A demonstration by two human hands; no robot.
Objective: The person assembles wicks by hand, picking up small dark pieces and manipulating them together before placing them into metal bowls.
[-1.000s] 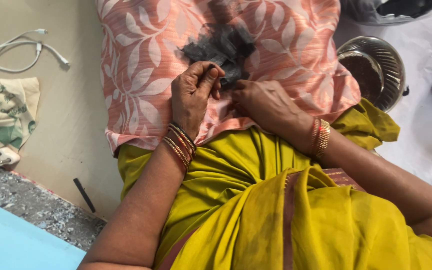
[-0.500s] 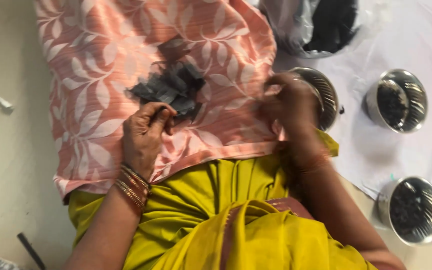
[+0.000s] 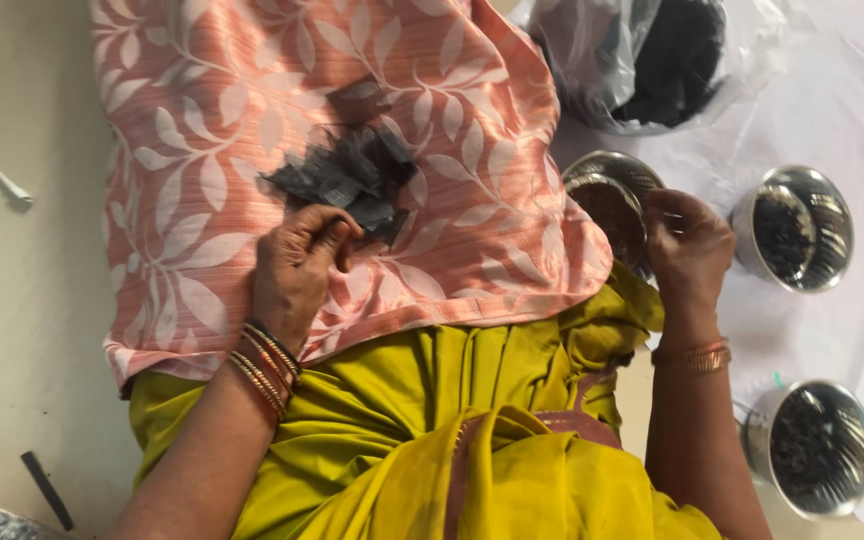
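L hand (image 3: 297,270) at dark scraps (image 3: 347,180); R hand (image 3: 690,245) at steel bowl (image 3: 612,200) rim.

Pale beige floor (image 3: 22,330); white sheet (image 3: 852,110) spread at right; soft even light.

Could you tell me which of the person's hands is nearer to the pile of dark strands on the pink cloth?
Left. The left hand touches the pile of dark strands; the right hand is off beside a steel bowl.

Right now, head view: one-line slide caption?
Left hand rests on pink leaf-print cloth beside dark scraps; right hand at a steel bowl.
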